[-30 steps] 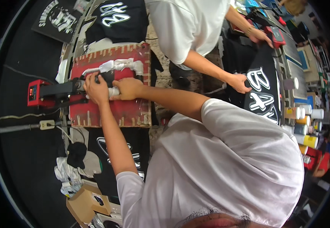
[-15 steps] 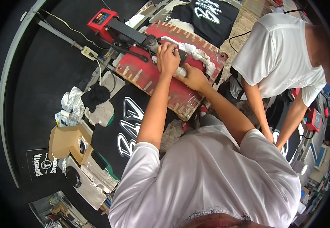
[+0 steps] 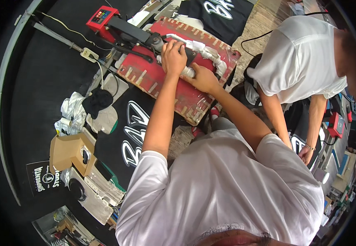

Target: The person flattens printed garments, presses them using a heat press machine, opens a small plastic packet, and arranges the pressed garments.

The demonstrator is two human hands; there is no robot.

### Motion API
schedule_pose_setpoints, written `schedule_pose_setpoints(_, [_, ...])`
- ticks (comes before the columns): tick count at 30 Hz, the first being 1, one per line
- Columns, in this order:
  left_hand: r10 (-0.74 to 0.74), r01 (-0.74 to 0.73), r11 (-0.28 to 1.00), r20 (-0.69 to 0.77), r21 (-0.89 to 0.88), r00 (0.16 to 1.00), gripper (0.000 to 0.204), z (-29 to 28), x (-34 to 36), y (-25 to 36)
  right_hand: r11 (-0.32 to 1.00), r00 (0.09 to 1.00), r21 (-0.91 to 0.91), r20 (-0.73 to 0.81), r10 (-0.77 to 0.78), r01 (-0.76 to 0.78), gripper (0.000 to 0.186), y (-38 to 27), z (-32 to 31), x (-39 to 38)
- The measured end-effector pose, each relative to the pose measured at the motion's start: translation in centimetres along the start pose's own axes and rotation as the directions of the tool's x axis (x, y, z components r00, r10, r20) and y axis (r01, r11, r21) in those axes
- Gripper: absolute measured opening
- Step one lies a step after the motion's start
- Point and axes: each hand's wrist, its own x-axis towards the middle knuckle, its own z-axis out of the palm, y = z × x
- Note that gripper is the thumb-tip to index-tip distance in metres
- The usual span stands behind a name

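Note:
A heat press with a worn red cover [image 3: 192, 96], taped along its edges, lies in front of me. A bent handle [image 3: 207, 52] wrapped in white material loops over its top. My left hand [image 3: 173, 57] is closed over the near part of the handle by the central mechanism, hiding what lies under the palm. My right hand [image 3: 203, 79] grips the wrapped handle close by, thumb pointing toward my left hand. A grey arm [image 3: 129, 32] joins the press to a red control box [image 3: 103, 18]. Black fabric with white lettering [image 3: 135, 135] lies left of my left forearm.
At right, another person [image 3: 295, 61] in a white shirt bends over dark fabric, near a second red control box [image 3: 336, 125]. More black lettered fabric [image 3: 210, 18] lies beyond the press. An open cardboard box [image 3: 69, 151], a black cap [image 3: 100, 102] and a cabled power outlet [image 3: 89, 54] are at left.
The view has shifted slightly, so the press and my hands appear a little further left and higher. Both hands keep their hold. The other person's hands have moved over the dark fabric.

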Motion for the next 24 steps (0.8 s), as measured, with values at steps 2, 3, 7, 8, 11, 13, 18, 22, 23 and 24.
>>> schedule_pose_setpoints(2, [-0.064,0.064,0.998,-0.146,-0.003,0.987,0.022,0.0,0.0,0.1,0.997,0.997,-0.043,-0.038,-0.066,0.064,0.067,0.2,0.7,-0.3])
schedule_pose_setpoints(3, [-0.159,0.195,0.974,-0.261,0.116,0.952,0.046,-0.2,-0.6,0.6,0.988,0.988,-0.085,-0.076,-0.136,0.129,0.066,0.5,0.9,-0.4])
schedule_pose_setpoints(7, [-0.649,0.692,0.722,-0.363,-0.015,0.669,0.091,0.5,-1.2,1.0,0.953,0.954,-0.179,-0.133,-0.27,0.244,0.065,0.1,1.6,-0.8])
schedule_pose_setpoints(8, [-0.652,0.7,0.714,-0.378,-0.013,0.658,0.091,0.6,-1.3,0.4,0.954,0.962,-0.179,-0.089,-0.258,0.239,0.064,-0.2,1.5,-0.8])
schedule_pose_setpoints(11, [-0.936,0.858,0.332,-0.022,-0.391,0.352,0.083,0.7,-0.4,2.4,0.96,0.98,-0.203,-0.017,-0.2,0.192,0.064,0.8,0.6,-1.0])
schedule_pose_setpoints(13, [-0.922,0.841,0.323,0.055,-0.434,0.382,0.074,0.3,-0.2,0.5,0.955,0.983,-0.234,0.017,-0.18,0.179,0.057,0.2,0.7,-1.0])
schedule_pose_setpoints(18, [-0.893,0.785,0.11,0.287,-0.609,0.347,0.054,0.0,0.7,0.6,0.961,0.988,-0.227,0.029,-0.154,0.157,0.044,0.6,1.1,-0.6])
schedule_pose_setpoints(22, [-0.917,0.823,0.1,0.27,-0.559,0.294,0.057,0.5,0.8,-2.7,0.96,0.983,-0.211,0.052,-0.176,0.183,0.037,-0.9,0.9,-0.7])
schedule_pose_setpoints(23, [-0.895,0.841,0.113,0.312,-0.53,0.318,0.061,0.6,0.9,-2.3,0.961,0.984,-0.216,0.048,-0.169,0.175,0.037,-0.5,0.6,-0.9])
schedule_pose_setpoints(24, [-0.883,0.851,0.109,0.344,-0.514,0.321,0.061,1.2,0.9,-0.1,0.964,0.991,-0.228,0.024,-0.134,0.136,0.037,0.9,0.3,-1.3])
